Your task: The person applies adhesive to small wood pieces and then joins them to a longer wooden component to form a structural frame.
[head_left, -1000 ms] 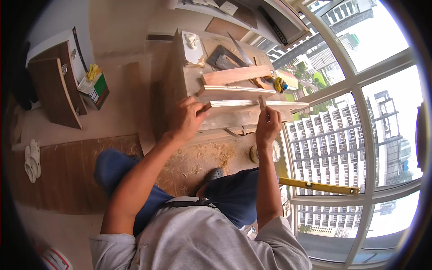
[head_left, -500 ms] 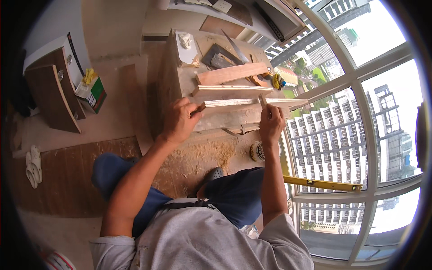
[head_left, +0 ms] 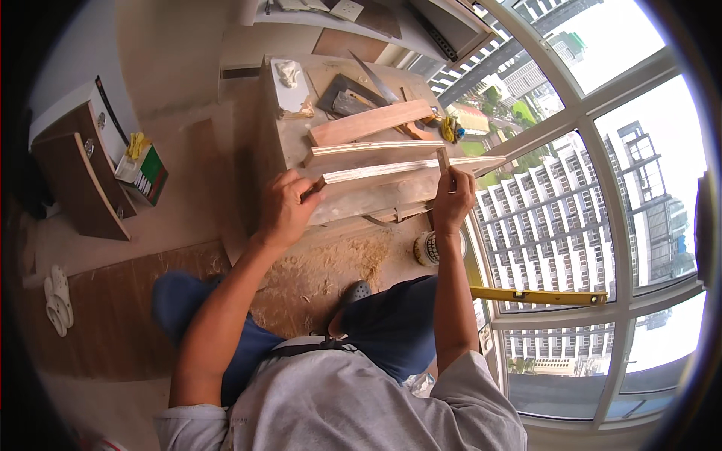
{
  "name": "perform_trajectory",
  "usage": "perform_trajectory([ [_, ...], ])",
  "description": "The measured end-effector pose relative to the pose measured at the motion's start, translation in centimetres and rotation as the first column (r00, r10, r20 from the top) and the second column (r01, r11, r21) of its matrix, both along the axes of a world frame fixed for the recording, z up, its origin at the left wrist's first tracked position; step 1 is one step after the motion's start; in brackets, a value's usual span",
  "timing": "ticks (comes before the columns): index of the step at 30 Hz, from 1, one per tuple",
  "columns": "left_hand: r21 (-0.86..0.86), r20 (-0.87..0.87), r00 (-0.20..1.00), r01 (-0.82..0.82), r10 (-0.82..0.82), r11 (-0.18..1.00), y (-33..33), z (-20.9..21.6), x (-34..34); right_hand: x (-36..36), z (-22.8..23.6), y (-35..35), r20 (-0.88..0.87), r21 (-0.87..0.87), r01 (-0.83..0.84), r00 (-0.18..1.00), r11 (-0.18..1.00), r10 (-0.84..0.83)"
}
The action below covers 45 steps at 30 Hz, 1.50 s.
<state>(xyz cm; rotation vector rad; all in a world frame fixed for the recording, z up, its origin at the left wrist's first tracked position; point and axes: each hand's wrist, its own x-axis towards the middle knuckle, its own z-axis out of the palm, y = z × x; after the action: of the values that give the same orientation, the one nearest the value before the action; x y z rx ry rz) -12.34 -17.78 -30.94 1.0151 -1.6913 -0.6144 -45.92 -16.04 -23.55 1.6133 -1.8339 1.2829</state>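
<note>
A long plywood strip [head_left: 380, 171] with a pale, rough edge lies crosswise at the near side of the workbench [head_left: 282, 143]. My left hand [head_left: 288, 207] is closed at its left end, thumb and fingers pinching the brownish tip. Near the strip's right part, my right hand [head_left: 454, 201] grips a short, narrow wooden piece [head_left: 443, 159] that points away from me and crosses the strip. Just behind lies a second plywood strip [head_left: 368, 150], and beyond that a wider reddish board [head_left: 372, 122]. My right fingers partly hide the short piece's lower end.
Farther back are a handsaw [head_left: 374, 79], a dark tray-like tool [head_left: 342, 96] and a white board with putty [head_left: 289, 79]. A yellow spirit level [head_left: 538, 297] leans by the windows at right. Shavings [head_left: 353, 259] and a tin [head_left: 427, 249] are on the floor.
The view has shifted slightly, so the bench appears farther left. Both hands keep their grips, and the short piece in my right hand still crosses the strip, now standing a little more upright.
</note>
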Motion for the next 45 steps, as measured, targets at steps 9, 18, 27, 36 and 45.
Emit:
perform_trajectory([
  [9, 0.023, 0.005, 1.0, -0.004, 0.004, 1.0, 0.0, -0.5, 0.3, 2.1, -2.2, 2.7, -0.426, 0.125, -0.209, 0.872, 0.97, 0.243],
  [18, 0.012, 0.023, 1.0, 0.01, -0.01, 1.0, -0.1, 0.3, 0.0, -3.3, 1.3, 0.5, -0.258, 0.104, -0.067, 0.962, 0.992, 0.092],
  [27, -0.008, -0.015, 1.0, -0.013, 0.013, 1.0, 0.0, -0.3, 0.5, 0.6, 2.7, 2.1, 0.021, 0.134, -0.18, 0.984, 0.974, 0.179],
  [36, 0.049, 0.001, 1.0, 0.01, -0.01, 0.999, -0.3, -0.1, 0.0, -6.2, -1.4, -1.1, -0.314, 0.049, -0.055, 0.947, 0.997, 0.067],
  [45, 0.021, -0.001, 1.0, -0.011, 0.011, 1.0, -0.1, -0.3, 0.2, -2.8, 1.0, 1.5, -0.21, 0.047, -0.103, 0.971, 0.994, 0.11],
])
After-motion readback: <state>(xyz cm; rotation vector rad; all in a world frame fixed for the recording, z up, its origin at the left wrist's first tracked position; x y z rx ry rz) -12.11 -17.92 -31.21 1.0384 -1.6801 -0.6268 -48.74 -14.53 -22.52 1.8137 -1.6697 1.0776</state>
